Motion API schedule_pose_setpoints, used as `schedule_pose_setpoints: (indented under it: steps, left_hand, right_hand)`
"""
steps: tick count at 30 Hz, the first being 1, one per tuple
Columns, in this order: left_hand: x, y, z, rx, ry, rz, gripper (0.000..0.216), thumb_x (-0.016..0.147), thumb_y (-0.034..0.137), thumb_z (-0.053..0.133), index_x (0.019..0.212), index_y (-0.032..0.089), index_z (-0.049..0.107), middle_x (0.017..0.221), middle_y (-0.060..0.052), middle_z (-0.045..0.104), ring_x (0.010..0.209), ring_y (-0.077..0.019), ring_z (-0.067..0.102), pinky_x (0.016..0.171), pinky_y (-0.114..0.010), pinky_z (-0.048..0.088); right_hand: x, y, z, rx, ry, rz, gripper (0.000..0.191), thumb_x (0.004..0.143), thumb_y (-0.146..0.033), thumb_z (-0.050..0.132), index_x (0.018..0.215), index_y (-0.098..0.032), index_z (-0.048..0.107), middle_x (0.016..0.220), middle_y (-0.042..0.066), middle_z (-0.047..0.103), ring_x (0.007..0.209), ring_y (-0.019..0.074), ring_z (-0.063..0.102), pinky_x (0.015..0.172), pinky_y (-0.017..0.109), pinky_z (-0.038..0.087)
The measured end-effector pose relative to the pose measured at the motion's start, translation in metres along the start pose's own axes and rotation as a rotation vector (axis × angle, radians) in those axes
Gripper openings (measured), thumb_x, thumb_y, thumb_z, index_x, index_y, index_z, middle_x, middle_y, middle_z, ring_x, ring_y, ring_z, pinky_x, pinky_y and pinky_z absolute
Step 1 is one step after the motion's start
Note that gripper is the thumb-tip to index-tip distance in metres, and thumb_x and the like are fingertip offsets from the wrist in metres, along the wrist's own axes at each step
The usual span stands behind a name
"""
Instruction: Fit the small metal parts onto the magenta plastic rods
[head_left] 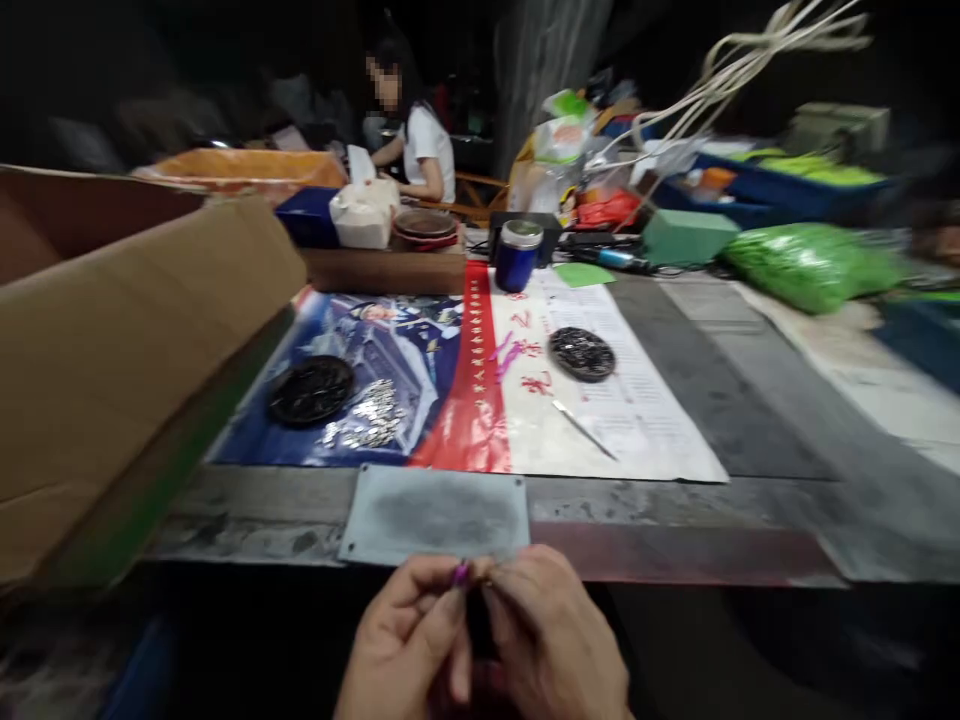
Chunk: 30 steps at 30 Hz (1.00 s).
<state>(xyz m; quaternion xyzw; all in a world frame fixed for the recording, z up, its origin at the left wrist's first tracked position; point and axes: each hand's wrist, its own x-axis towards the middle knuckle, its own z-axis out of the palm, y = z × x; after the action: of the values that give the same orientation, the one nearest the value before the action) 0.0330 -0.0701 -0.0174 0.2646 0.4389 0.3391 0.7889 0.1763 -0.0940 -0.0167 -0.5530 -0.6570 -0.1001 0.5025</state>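
My left hand [409,640] and my right hand [551,645] meet at the bottom centre, just below the table's front edge. Both are closed in a pinch around a tiny purple piece [460,574] held between their fingertips. Something dark shows between the palms, too blurred to name. In front of them lies a grey metal plate [439,515]. Farther on, a printed poster [480,385] carries a black dish [311,390], a pile of small silvery parts [367,418], a second dark dish of parts [582,354], tweezers [583,430] and loose purple pieces [510,352].
A large open cardboard box [112,340] fills the left side. A blue jar [517,255], a wooden block [386,270] and a white bag [365,212] stand behind the poster. Green bags [810,265] and blue bins [787,185] lie at the right. Another person in a white shirt [427,150] sits at the far end.
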Motion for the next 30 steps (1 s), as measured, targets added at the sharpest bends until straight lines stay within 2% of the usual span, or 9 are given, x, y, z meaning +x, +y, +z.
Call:
schedule_pose_setpoints:
  steps: [3, 7, 10, 13, 19, 22, 26, 30]
  left_hand:
    - [0.001, -0.004, 0.007, -0.11, -0.055, 0.074, 0.036, 0.072, 0.047, 0.091, 0.089, 0.018, 0.076, 0.045, 0.006, 0.056, 0.039, -0.0031, 0.045, 0.047, -0.013, 0.039]
    - [-0.001, -0.007, 0.011, -0.127, -0.026, 0.197, 0.026, 0.077, 0.04, 0.089, 0.086, 0.019, 0.076, 0.058, 0.005, 0.058, 0.042, -0.0014, 0.044, 0.044, -0.01, 0.036]
    - [-0.003, -0.01, 0.009, -0.147, -0.053, 0.257, 0.016, 0.083, 0.033, 0.085, 0.089, 0.021, 0.078, 0.074, 0.003, 0.061, 0.05, -0.0012, 0.048, 0.049, -0.01, 0.041]
    - [-0.004, -0.012, 0.008, -0.161, -0.108, 0.3, 0.009, 0.087, 0.029, 0.081, 0.095, 0.025, 0.08, 0.086, 0.001, 0.064, 0.064, -0.0052, 0.058, 0.06, -0.014, 0.049]
    - [-0.006, -0.013, 0.012, -0.186, -0.173, 0.302, 0.01, 0.093, 0.025, 0.074, 0.098, 0.031, 0.08, 0.09, 0.002, 0.062, 0.064, -0.0053, 0.06, 0.06, -0.014, 0.051]
    - [-0.006, -0.016, 0.01, -0.134, -0.184, 0.369, 0.015, 0.096, 0.023, 0.069, 0.102, 0.033, 0.078, 0.091, 0.002, 0.06, 0.069, -0.0069, 0.06, 0.064, -0.017, 0.052]
    - [-0.006, -0.025, 0.004, -0.023, -0.191, 0.456, 0.021, 0.102, 0.019, 0.059, 0.108, 0.033, 0.074, 0.093, 0.002, 0.056, 0.072, -0.0074, 0.057, 0.067, -0.019, 0.049]
    - [-0.007, -0.034, 0.0, 0.038, -0.128, 0.504, 0.02, 0.102, 0.018, 0.057, 0.106, 0.031, 0.071, 0.093, 0.001, 0.053, 0.07, -0.0078, 0.051, 0.065, -0.019, 0.046]
  right_hand:
    - [0.001, 0.004, -0.008, 0.084, -0.178, 0.136, 0.022, 0.104, -0.028, 0.054, 0.09, -0.022, 0.068, 0.074, 0.0, 0.076, 0.063, 0.0117, 0.074, 0.072, 0.019, 0.063]
    - [-0.002, -0.002, -0.01, 0.156, -0.231, 0.205, 0.018, 0.103, -0.031, 0.055, 0.091, -0.022, 0.066, 0.077, 0.0, 0.076, 0.065, 0.012, 0.074, 0.068, 0.017, 0.062]
    - [-0.002, -0.005, -0.007, 0.17, -0.205, 0.194, 0.015, 0.103, -0.03, 0.056, 0.094, -0.023, 0.066, 0.078, 0.0, 0.076, 0.069, 0.0125, 0.074, 0.07, 0.019, 0.062]
    - [0.001, -0.007, -0.003, 0.183, -0.158, 0.187, 0.019, 0.104, -0.031, 0.055, 0.091, -0.022, 0.066, 0.075, 0.0, 0.075, 0.067, 0.0122, 0.073, 0.068, 0.019, 0.061]
    - [0.005, -0.009, -0.003, 0.23, -0.139, 0.188, 0.021, 0.104, -0.029, 0.056, 0.09, -0.019, 0.069, 0.074, 0.001, 0.075, 0.067, 0.0119, 0.073, 0.066, 0.018, 0.061]
    - [0.002, -0.011, -0.003, 0.241, -0.176, 0.177, 0.022, 0.104, -0.027, 0.056, 0.09, -0.019, 0.07, 0.077, 0.002, 0.076, 0.068, 0.0124, 0.074, 0.069, 0.02, 0.062]
    - [-0.007, -0.017, 0.002, 0.344, -0.099, 0.282, 0.01, 0.1, -0.018, 0.059, 0.1, -0.02, 0.068, 0.085, 0.003, 0.077, 0.074, 0.0137, 0.074, 0.069, 0.02, 0.061]
    - [-0.015, -0.018, 0.007, 0.475, -0.065, 0.403, 0.012, 0.097, -0.013, 0.061, 0.1, -0.022, 0.066, 0.087, 0.001, 0.076, 0.074, 0.0126, 0.075, 0.066, 0.016, 0.06]
